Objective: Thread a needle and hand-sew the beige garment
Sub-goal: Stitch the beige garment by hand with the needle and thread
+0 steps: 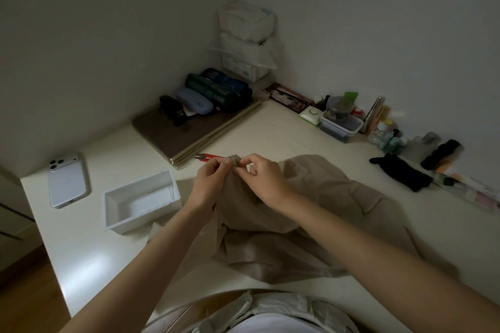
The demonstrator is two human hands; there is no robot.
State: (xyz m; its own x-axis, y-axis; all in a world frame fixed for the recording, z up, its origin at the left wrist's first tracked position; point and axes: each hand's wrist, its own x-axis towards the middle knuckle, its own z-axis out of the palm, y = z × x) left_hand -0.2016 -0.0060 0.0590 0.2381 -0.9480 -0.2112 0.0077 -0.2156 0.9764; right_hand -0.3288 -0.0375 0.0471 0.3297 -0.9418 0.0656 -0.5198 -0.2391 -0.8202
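While our left hand (212,178) pinches a raised fold of the garment (311,205) at frame centre, our right hand (261,178) pinches just beside it. Its fingertips are closed on what seems the needle (243,157), a thin glint too small to be sure of. We judge a stitch is in hand. To do it well, we hold the fold taut between both hands, enter close to the edge, and draw the thread through evenly, without puckering. The rest of the garment lies on the table (81,238), lower centre. The snips (209,157) lie just behind our left fingers.
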